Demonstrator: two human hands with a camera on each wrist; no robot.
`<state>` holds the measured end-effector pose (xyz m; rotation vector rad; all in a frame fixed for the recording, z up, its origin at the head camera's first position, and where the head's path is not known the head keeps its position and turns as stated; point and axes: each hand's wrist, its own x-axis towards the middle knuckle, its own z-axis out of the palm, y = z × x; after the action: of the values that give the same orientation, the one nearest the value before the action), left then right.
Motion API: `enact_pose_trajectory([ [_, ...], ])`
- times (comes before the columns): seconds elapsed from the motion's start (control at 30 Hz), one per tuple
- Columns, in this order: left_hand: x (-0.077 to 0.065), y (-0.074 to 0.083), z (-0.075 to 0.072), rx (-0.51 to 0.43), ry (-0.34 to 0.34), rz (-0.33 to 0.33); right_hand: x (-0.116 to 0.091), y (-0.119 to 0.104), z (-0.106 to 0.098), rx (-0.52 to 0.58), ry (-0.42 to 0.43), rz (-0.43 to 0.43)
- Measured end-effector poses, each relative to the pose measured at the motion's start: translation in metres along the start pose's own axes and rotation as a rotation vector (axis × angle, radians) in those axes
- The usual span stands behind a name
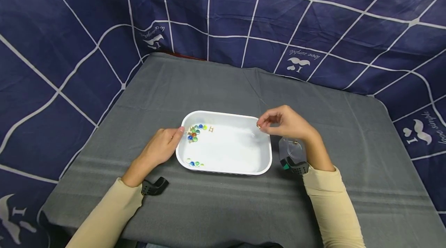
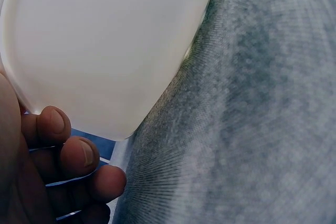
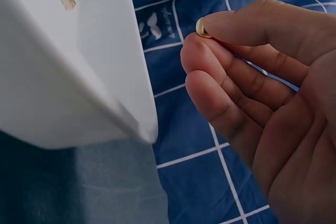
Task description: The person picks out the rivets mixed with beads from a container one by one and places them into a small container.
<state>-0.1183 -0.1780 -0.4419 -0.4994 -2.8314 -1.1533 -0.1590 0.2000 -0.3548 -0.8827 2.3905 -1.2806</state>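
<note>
My left hand [image 1: 162, 145] grips the left rim of a white tray [image 1: 230, 147], thumb on top of the edge. In the left wrist view its fingers [image 2: 84, 153] curl beneath the tray's underside. Over the tray's right rim, my right hand [image 1: 288, 122] pinches a small, shiny gold-coloured piece [image 3: 201, 28] between thumb and index finger; its exact kind is hidden by the fingertips. Several glass marbles [image 1: 197, 131] cluster at the tray's left end, with small gold-coloured pieces [image 1: 211, 129] among and beside them. More marbles [image 1: 196, 164] lie along the near left corner.
A small clear plastic box [image 1: 290, 148] sits right of the tray, partly under my right wrist, with a gold-coloured piece [image 1: 295, 142] at it. Grey cloth [image 1: 209, 209] covers the table. Dark blue curtains [image 1: 237, 11] with white lines surround it.
</note>
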Motion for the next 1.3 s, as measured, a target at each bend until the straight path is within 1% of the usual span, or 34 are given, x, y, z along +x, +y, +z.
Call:
enact_pose_trajectory([
  [0.27,0.0,0.0,0.0,0.012,0.002,0.005,-0.013,0.008,-0.007,-0.009,0.025,0.008],
  [0.5,0.0,0.0,0.0,0.009,-0.004,-0.003,-0.024,0.012,-0.012,-0.036,0.07,0.013],
  [0.77,0.0,0.0,0.001,0.01,-0.008,-0.006,-0.036,0.02,-0.018,-0.033,0.092,-0.009],
  [0.93,-0.001,-0.001,0.001,0.013,-0.01,-0.014,-0.043,0.023,-0.021,-0.032,0.109,0.008],
  [1.13,0.0,-0.001,0.001,0.013,-0.01,-0.01,-0.052,0.025,-0.025,-0.025,0.13,0.027],
  [1.3,0.0,-0.001,0.001,0.014,-0.011,-0.004,-0.059,0.027,-0.029,-0.039,0.149,0.04],
])
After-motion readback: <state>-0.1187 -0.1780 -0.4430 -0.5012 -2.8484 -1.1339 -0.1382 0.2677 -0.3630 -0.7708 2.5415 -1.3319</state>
